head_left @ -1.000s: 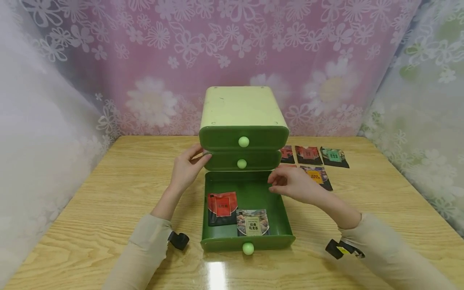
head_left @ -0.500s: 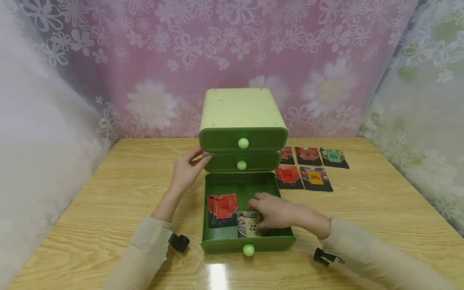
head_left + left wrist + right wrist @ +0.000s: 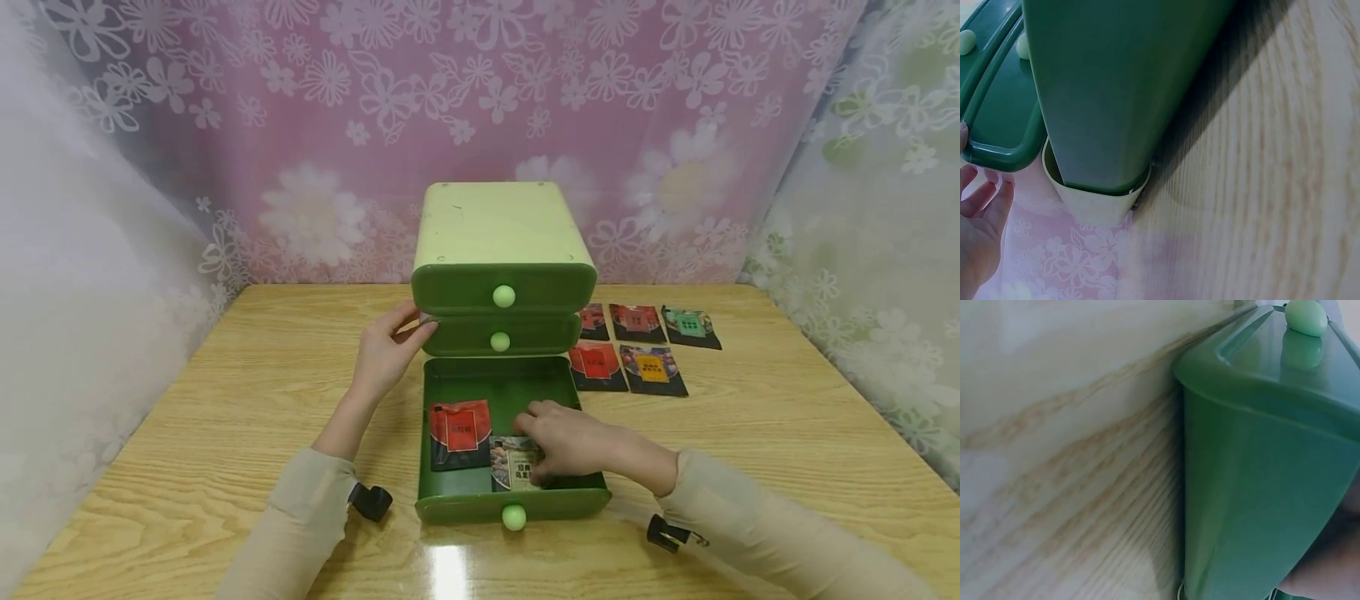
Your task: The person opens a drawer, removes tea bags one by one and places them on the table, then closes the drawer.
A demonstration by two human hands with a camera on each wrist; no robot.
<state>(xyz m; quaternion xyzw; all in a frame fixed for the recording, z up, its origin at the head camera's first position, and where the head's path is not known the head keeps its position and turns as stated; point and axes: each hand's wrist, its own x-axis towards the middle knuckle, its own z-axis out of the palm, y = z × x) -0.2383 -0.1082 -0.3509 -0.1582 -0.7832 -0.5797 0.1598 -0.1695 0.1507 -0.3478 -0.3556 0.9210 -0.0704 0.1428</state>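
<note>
In the head view a small chest with a pale yellow top (image 3: 495,221) has its green bottom drawer (image 3: 461,507) pulled far out. My left hand (image 3: 386,350) pinches the left edge of the middle drawer (image 3: 465,336), thumb in front and fingers behind. Inside the bottom drawer lie a red-and-black tea packet (image 3: 460,433) and a beige oolong tea packet (image 3: 506,467). My right hand (image 3: 573,446) reaches in over the beige packet's right part, its thumb over the label and its fingers bent. Whether they grip the packet is hidden.
Several tea packets lie on the wooden table (image 3: 247,417) right of the chest, among them an orange-labelled one (image 3: 654,369) and a green-labelled one (image 3: 690,325). The top drawer (image 3: 457,287) is closed. A floral curtain (image 3: 315,150) hangs behind.
My right hand has moved from the drawer's back right corner forward, left and down onto the beige packet, then stayed nearly still. My left hand keeps its place on the middle drawer.
</note>
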